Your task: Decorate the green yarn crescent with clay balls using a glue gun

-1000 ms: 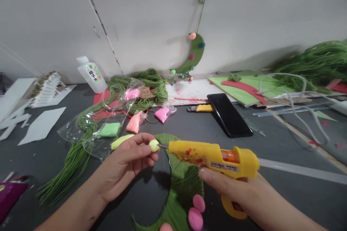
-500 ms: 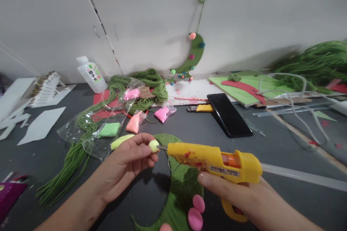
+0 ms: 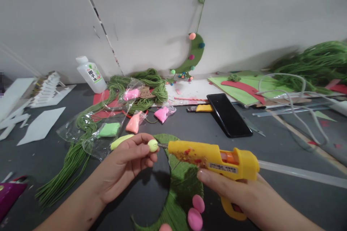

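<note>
Between thumb and fingers, my left hand [image 3: 132, 157] pinches a small pale yellow ball [image 3: 153, 145]. My right hand [image 3: 230, 191] is wrapped round the handle of a yellow glue gun [image 3: 197, 153], whose metal nozzle meets the ball's right side. A clear glue stick [image 3: 300, 173] sticks out of the gun's back end. Below both hands lies a green yarn-wrapped crescent [image 3: 176, 202], with pink balls [image 3: 195, 219] on its right edge and a peach one [image 3: 165, 227] at the bottom of the view.
Behind my left hand are bagged clay pieces [image 3: 109, 130] and green yarn [image 3: 70, 169]. A phone [image 3: 229, 115] lies partly over a yellow cutter [image 3: 204, 108]. A white bottle [image 3: 91, 75] stands at the back. Another decorated crescent [image 3: 197, 52] hangs by the wall; a white cable [image 3: 295, 104] loops at right.
The ball and my left fingers have shifted very slightly left. The glue gun has moved a little left and up, its nozzle still at the ball.
</note>
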Motion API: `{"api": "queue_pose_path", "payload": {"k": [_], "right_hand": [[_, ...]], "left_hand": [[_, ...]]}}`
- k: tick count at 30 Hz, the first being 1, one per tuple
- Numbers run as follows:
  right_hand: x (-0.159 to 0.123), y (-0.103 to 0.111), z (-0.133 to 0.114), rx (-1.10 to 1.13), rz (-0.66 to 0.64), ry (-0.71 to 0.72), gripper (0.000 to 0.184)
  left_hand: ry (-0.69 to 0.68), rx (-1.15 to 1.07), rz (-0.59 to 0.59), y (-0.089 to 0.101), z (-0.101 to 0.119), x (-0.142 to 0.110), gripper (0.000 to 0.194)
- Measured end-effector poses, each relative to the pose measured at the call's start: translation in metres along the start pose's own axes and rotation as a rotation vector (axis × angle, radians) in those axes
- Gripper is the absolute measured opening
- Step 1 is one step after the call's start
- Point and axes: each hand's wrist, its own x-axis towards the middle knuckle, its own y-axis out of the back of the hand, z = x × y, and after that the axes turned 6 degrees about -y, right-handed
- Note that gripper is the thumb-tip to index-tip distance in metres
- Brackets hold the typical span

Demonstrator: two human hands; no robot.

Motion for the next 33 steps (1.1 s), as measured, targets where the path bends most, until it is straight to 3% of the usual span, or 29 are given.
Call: {"api": "queue_pose_path", "payload": {"k": [14,25,29,33], "right_hand": [[-0.001,0.001,0.003,-0.026,-0.087,0.035,0.034],[0.003,0.002,0.004,-0.038,-0.042,0.106,0.032],[0.009,0.004,0.005,-0.104,0.111,0.238,0.03],[0.016,0.007,0.005,0.096,0.155,0.218,0.028]], "left_hand": [[0.019,-0.024,0.034,-0.001,0.001,0.0,0.014],[-0.023,0.067,0.001,0.0,0.0,0.0,0.017],[-0.14,0.303,0.001,0.0,0.006,0.0,0.017],[-0.441,0.82,0.155,0.003,0.019,0.002,0.016]]}}
